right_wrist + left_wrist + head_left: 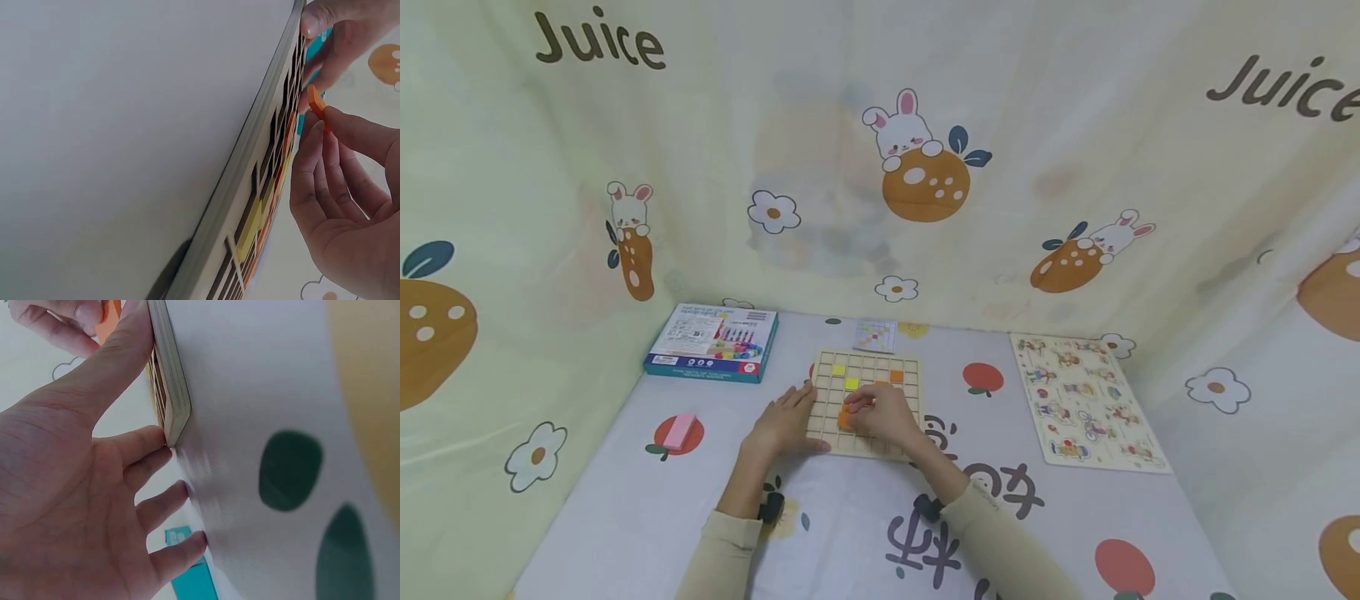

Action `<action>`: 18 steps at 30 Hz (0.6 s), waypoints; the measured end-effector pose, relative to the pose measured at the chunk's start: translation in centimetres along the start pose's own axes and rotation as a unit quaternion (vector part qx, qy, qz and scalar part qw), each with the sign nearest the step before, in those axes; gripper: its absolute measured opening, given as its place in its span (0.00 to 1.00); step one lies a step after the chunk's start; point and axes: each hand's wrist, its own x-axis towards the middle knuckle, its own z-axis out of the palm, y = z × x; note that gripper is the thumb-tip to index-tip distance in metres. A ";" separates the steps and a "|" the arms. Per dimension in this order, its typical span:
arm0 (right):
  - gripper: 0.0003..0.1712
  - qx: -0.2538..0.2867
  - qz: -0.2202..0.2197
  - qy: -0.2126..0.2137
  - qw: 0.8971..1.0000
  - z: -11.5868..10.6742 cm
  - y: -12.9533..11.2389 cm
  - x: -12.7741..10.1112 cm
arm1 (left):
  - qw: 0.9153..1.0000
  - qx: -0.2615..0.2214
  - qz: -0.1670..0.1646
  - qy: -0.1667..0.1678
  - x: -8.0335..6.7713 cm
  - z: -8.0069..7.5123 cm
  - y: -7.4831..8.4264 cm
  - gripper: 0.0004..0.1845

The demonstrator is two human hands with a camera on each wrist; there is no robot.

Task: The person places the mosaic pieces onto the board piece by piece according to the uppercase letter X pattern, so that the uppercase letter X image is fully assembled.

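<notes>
Fingers (315, 147) of the right hand (883, 414) pinch an orange tile (316, 102) — small, flat, square-edged.

This looks like a child's play corner at home, or a small set dressed as one. A pale cloth backdrop (1075, 125) printed with rabbits, oranges, flowers and the word "Juice" hangs on three sides, and matching cloth covers the bench (625, 517). On it lie a wooden grid board (865, 367), a picture puzzle board (1086, 400) and a toy box (711, 342).
</notes>
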 end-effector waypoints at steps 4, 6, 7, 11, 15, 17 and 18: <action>0.14 -0.004 -0.005 -0.005 1.000 0.5 -0.5 0.4 | 1.000 0.001 0.002 0.002 0.0 -0.1 0.0 0.59; 0.14 -0.001 -0.003 -0.009 1.000 0.7 -0.8 0.5 | 1.000 0.002 0.002 0.002 0.1 0.0 -0.1 0.59; 0.14 -0.001 -0.001 -0.011 1.000 0.8 -0.9 0.5 | 1.000 0.001 0.002 0.002 0.1 0.0 -0.1 0.59; 0.13 -0.005 0.006 -0.015 1.000 1.3 -0.9 0.7 | 1.000 0.003 0.006 0.006 0.1 0.1 -0.1 0.59; 0.12 -0.019 0.015 -0.019 1.000 2.0 -0.8 1.0 | 1.000 0.006 0.006 0.005 0.1 0.1 0.0 0.58; 0.12 -0.020 0.019 -0.019 0.999 2.3 -0.9 1.0 | 1.000 0.007 0.005 0.005 0.0 0.2 0.0 0.58; 0.12 -0.018 0.021 -0.017 0.999 2.4 -1.0 0.9 | 1.000 0.006 0.003 0.004 0.0 0.2 0.0 0.58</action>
